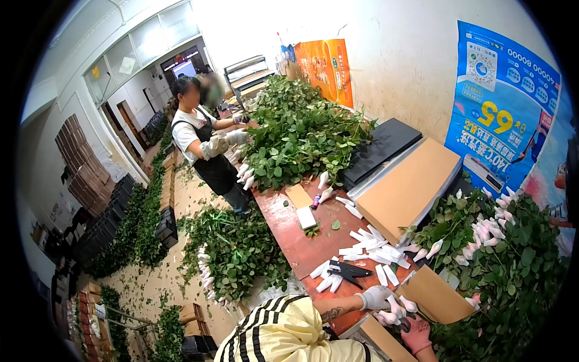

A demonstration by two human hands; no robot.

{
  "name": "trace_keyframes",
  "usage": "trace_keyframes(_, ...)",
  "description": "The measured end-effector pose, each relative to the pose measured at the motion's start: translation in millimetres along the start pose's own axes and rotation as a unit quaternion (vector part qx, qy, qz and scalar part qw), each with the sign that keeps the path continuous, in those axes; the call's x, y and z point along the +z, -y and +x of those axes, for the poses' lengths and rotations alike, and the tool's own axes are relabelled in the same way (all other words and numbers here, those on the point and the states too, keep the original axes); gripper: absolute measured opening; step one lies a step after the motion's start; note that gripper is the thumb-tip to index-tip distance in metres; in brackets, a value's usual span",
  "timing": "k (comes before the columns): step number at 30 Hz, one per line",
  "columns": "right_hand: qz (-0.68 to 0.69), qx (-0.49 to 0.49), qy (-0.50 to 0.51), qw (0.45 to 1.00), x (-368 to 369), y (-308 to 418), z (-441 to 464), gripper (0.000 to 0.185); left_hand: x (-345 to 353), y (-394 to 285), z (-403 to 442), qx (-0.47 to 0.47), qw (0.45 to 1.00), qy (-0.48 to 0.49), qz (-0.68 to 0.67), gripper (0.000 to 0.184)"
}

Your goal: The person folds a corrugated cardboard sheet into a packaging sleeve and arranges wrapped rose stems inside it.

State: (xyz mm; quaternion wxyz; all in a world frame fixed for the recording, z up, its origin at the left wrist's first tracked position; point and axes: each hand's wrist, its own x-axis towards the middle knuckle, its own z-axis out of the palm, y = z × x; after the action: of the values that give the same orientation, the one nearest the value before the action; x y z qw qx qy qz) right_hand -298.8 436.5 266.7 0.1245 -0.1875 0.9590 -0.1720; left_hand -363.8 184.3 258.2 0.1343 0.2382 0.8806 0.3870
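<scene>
At the bottom right, my left hand, in a whitish-grey glove, is closed around the edge of a cluster of pale pink rosebuds in white sleeves. Just below it is my right hand, in a pink glove with dark fingertips, its fingers curled against the lower buds of the same cluster. A brown cardboard sheet lies right beside the buds, and another cardboard piece is under my hands. Beyond my left hand, a black stapler rests among loose white sleeves on the red table.
Leafy roses are heaped at the right, and a larger leafy pile covers the far table. Stacked cardboard lies against the wall. A co-worker in a dark apron stands at the far left side. More rose bunches stand beside the table.
</scene>
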Motion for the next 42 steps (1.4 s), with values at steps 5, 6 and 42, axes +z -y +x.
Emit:
trace_keyframes(5,-0.026,-0.093,-0.080,0.992,-6,4,-13,0.040,-21,-17,-2,0.010,0.997,0.056,-0.044,0.039)
trace_keyframes(6,-0.026,-0.091,-0.079,0.992,-6,1,-12,0.040,-24,-18,-2,0.011,0.997,0.058,-0.045,0.039)
trace_keyframes(42,-0.040,0.045,-0.119,0.991,-46,25,-18,0.042,-34,-35,-9,0.044,0.984,0.151,0.087,0.035)
